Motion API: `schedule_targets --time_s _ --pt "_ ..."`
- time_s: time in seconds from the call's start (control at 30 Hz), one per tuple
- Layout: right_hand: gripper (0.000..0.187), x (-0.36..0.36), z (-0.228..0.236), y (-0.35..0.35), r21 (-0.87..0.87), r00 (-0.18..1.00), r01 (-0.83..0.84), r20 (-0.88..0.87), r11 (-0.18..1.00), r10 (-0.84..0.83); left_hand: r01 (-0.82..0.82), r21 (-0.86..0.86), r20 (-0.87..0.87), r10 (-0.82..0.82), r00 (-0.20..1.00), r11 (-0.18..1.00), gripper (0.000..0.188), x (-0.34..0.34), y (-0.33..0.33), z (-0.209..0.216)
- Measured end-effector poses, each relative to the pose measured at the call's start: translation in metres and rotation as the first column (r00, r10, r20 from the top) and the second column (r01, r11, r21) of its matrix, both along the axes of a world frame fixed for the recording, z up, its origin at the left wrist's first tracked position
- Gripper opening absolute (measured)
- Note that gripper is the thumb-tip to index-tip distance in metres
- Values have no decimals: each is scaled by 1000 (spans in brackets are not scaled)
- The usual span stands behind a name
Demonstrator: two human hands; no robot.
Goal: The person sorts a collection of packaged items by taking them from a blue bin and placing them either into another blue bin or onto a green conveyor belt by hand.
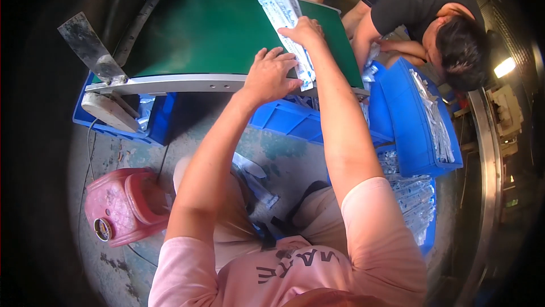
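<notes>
A row of long clear plastic packets (284,15) lies on the green conveyor belt (210,32), running from its far edge to the near rim. My left hand (271,74) rests flat on the belt's near edge, fingers spread, touching the packets' lower end. My right hand (304,30) presses palm-down on the middle of the packet row. Neither hand is closed around anything.
Another person in a black shirt (420,0) bends over blue crates (414,120) filled with clear packets at right. More blue crates (284,120) sit under the belt. A pink fan-like appliance (125,205) stands on the floor at left. A metal paddle (88,46) juts from the belt's left side.
</notes>
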State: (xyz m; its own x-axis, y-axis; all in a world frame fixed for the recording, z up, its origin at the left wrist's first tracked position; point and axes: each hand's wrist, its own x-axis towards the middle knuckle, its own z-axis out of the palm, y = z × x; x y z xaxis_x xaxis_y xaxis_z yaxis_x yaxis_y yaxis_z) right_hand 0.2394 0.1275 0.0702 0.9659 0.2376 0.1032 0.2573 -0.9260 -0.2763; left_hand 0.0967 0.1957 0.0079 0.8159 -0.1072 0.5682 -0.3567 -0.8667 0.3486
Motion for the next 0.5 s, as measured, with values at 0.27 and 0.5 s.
schedule_targets --time_s 0.27,0.5 --pt "51 -43 4 -44 27 976 -211 -46 977 212 8 -822 -80 -129 988 569 32 -10 19 19" --pt "40 -247 -65 -148 923 613 175 -375 343 695 142 -926 286 -405 868 -350 47 -37 -15 31"
